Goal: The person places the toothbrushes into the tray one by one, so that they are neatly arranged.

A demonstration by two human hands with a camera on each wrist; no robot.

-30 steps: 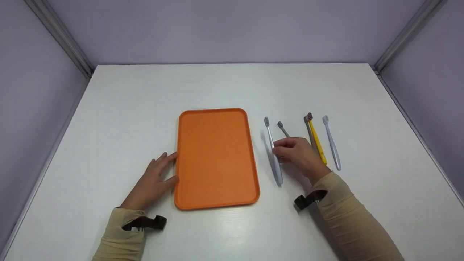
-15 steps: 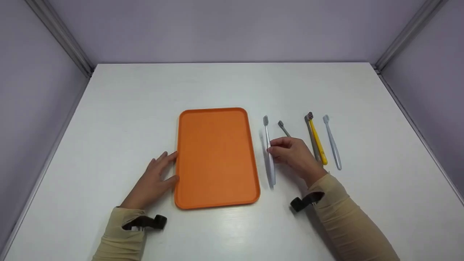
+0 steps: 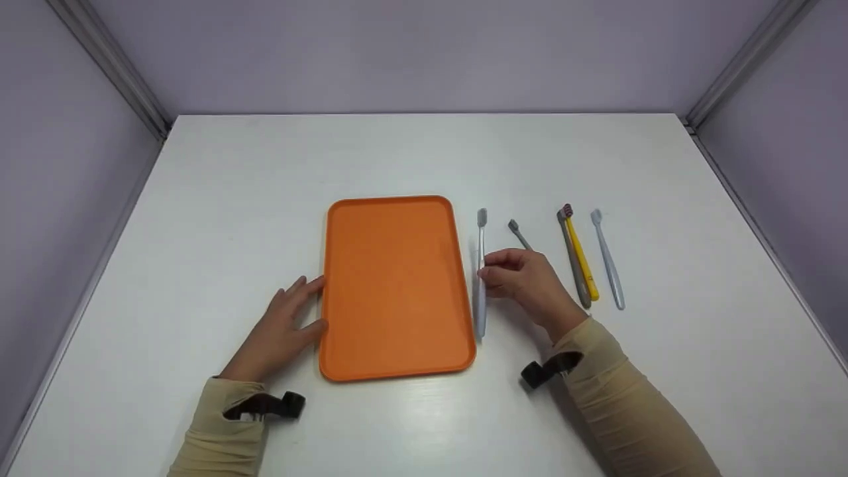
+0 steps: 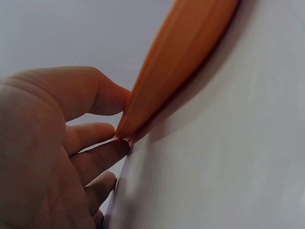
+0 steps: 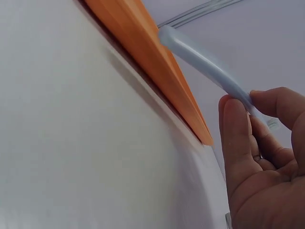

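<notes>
An orange tray (image 3: 371, 358) lies flat in the middle of the white table (image 3: 424, 159). My right hand (image 3: 523, 278) pinches a pale grey-blue toothbrush (image 3: 481, 232) by its handle, just above the tray's right rim. The right wrist view shows the toothbrush handle (image 5: 200, 62) lifted over the tray edge (image 5: 143, 62), held between thumb and fingers. My left hand (image 3: 285, 324) rests flat with straight fingers against the tray's left rim (image 4: 167, 71). To the right lie a dark grey toothbrush (image 3: 518, 234), a grey-brown one (image 3: 574, 265), a yellow one (image 3: 582, 258) and a light blue one (image 3: 607, 262).
Pale lilac walls close in the table on the left, back and right. A dark strap (image 3: 546, 370) sits on my right wrist and another strap (image 3: 268, 405) on my left.
My right hand has carried the pale toothbrush leftward, from beside the dark grey one to the tray's right rim. The left hand has not moved.
</notes>
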